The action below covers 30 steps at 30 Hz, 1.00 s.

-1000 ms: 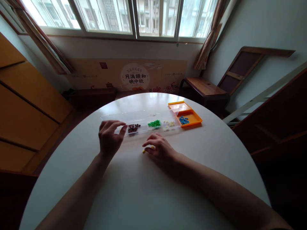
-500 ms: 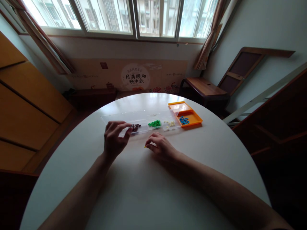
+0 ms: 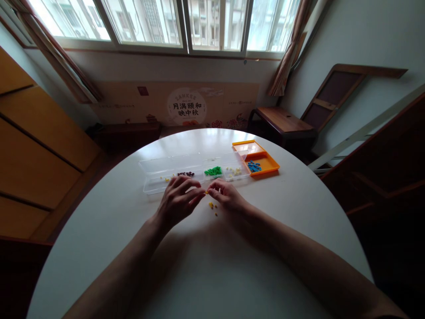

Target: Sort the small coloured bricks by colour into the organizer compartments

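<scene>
My left hand [image 3: 177, 203] and my right hand [image 3: 226, 195] meet fingertip to fingertip over the white round table [image 3: 199, 266], pinching a small yellow bead [image 3: 206, 192] between them. A few more yellow beads [image 3: 212, 207] lie loose on the table just below the fingers. Right behind the hands stands a long clear compartment box [image 3: 156, 170] with yellow, dark red, green [image 3: 213, 170] and cream beads [image 3: 234, 171] in separate cells.
An orange tray [image 3: 270, 166] with blue beads [image 3: 254, 166] sits at the box's right end. Beyond the table are a wooden side table [image 3: 282, 122], a folded wooden frame against the wall, wooden cabinets at the left and a window.
My left hand has swung right from the box's left cell to meet my right hand, which lifted a yellow bead up from the table. Loose yellow beads now show below the hands.
</scene>
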Each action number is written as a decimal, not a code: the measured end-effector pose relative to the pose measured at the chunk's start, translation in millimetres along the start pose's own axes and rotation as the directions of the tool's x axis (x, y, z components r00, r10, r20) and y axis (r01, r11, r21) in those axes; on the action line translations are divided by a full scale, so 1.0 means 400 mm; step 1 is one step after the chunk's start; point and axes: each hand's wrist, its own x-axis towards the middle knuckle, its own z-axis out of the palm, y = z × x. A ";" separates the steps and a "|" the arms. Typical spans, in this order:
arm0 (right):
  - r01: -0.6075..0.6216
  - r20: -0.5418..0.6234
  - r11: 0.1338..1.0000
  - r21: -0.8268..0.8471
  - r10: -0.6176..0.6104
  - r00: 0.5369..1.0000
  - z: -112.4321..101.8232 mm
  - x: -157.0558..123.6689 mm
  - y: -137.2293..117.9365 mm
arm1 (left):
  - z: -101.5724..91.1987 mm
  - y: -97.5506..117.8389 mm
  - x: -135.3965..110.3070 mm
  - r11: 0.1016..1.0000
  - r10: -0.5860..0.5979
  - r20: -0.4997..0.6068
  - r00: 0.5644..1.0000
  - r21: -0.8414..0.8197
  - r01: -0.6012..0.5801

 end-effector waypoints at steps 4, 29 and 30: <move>-0.002 0.010 1.000 -0.009 0.002 1.000 -0.001 0.000 0.002 | 0.000 -0.001 0.000 1.000 0.008 0.020 1.000 0.006 -0.008; 0.024 -0.117 0.999 -0.029 -0.027 0.993 0.009 -0.012 0.003 | 0.016 0.005 -0.032 0.989 -0.148 0.002 0.989 0.015 0.148; 0.023 -0.118 0.999 -0.035 -0.027 0.993 0.009 -0.014 0.002 | 0.018 0.004 -0.034 0.987 -0.160 -0.017 0.987 0.013 0.160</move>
